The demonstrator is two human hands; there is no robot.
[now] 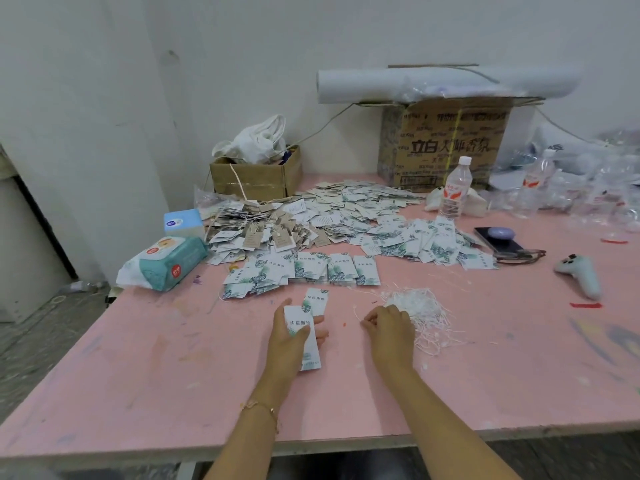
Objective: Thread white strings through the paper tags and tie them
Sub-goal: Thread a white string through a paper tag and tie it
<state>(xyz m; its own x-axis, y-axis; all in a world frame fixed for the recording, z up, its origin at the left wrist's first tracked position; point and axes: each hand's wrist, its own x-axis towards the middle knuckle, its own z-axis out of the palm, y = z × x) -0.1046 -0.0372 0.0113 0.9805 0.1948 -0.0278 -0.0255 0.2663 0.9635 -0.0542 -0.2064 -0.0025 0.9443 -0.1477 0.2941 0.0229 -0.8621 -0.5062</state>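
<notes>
My left hand (289, 336) grips a white paper tag (304, 344) with green leaf print, thumb across its face; a second tag (316, 301) lies just beyond it on the pink table (138, 375). My right hand (389, 327) pinches a thin white string (356, 311) beside a loose heap of white strings (420, 310). Rows of matching tags (311, 268) lie ahead, and a large pile of tags (346, 216) spreads behind them.
A wipes pack (166, 263) and blue tissue box (183, 221) sit at left. Cardboard boxes (256, 178) stand at the back by the wall. Water bottle (455, 187), phone (498, 240) and a pale controller-shaped tool (580, 275) lie at right. Table's front edge is near.
</notes>
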